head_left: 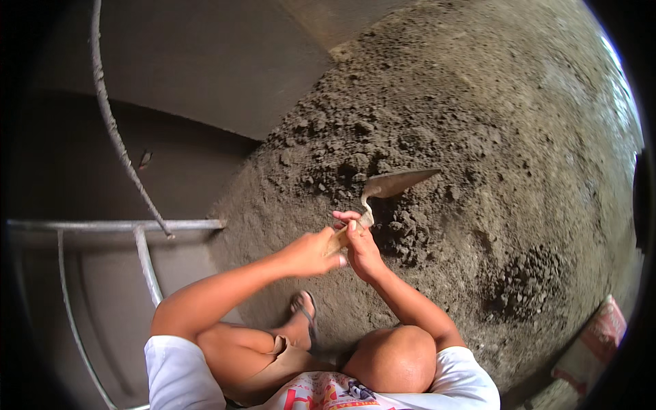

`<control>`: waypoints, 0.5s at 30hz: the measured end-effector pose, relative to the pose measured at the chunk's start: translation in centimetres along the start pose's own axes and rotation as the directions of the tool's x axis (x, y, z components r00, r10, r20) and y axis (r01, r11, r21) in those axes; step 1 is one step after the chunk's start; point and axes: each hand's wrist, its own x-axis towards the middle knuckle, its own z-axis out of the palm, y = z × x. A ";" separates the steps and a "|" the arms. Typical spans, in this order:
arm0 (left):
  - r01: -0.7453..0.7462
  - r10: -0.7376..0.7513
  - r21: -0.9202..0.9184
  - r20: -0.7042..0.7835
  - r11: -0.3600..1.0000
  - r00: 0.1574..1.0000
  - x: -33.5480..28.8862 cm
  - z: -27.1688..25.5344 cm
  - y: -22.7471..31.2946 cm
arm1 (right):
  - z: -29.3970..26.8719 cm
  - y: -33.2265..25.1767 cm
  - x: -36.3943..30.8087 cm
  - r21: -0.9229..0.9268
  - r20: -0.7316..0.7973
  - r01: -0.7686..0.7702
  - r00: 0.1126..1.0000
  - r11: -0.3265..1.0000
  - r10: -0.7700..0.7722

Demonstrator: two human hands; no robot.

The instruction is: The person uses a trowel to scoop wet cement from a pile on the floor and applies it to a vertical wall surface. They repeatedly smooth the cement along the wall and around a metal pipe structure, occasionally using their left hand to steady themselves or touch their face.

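Observation:
A pointed trowel [398, 182] with a wooden handle [339, 239] is held out in front of me, its grey blade pointing to the right above loose soil. My left hand [313, 251] is closed around the rear of the handle. Farther up, close to the metal neck, my right hand [361, 247] grips it too, with the thumb along the top. Below the blade lie dark, crumbly clumps [406, 236] of the soil mix, apart from the metal.
A broad mound of grey-brown soil [465, 123] rises ahead and right. Metal pipe framing [147, 263] stands at my left, with a rough rod [113, 126] slanting above it. A small gravel heap [526, 283] and a red-and-white sack [601, 328] lie right. My sandalled foot [301, 321] is close by.

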 end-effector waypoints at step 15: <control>0.070 -0.099 -0.078 -0.497 0.995 0.862 10.7 -9.7 -24.9 | -5.7 -10.1 -7.4 -0.954 -0.171 -0.267 0.857 0.135 0.487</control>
